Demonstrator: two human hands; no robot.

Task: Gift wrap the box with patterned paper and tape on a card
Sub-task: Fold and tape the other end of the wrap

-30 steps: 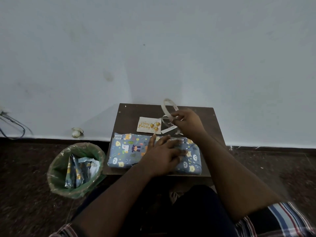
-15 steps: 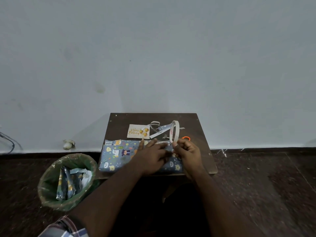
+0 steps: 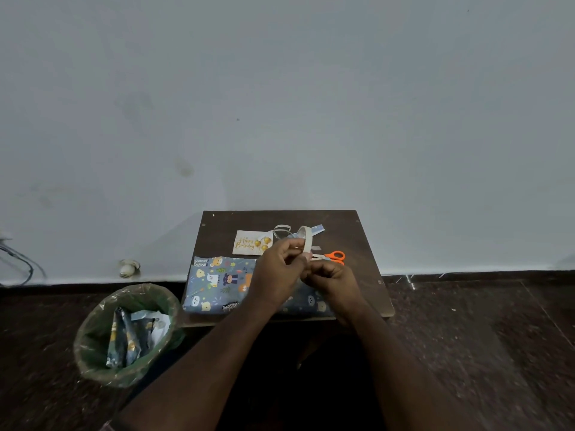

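The box (image 3: 217,284), wrapped in blue paper with cartoon animals, lies on the near side of a small dark wooden table (image 3: 357,231). Above its right half my two hands meet at a roll of clear tape (image 3: 306,239) held upright. My left hand (image 3: 278,272) grips the roll from the left, fingers curled over its rim. My right hand (image 3: 334,283) pinches at the roll's lower edge with curled fingers; the tape end itself is too small to see. A beige "Happy Birthday" card (image 3: 250,242) lies flat behind the box.
Orange-handled scissors (image 3: 335,256) lie to the right of the hands, paper and tape scraps (image 3: 317,228) behind them. A green-lined bin (image 3: 124,334) with wrapping offcuts stands on the floor left of the table. The wall rises right behind the table.
My left hand has lifted off the wrapped box and joined the right hand at the tape roll. The right hand brought the roll from the table's back toward me.
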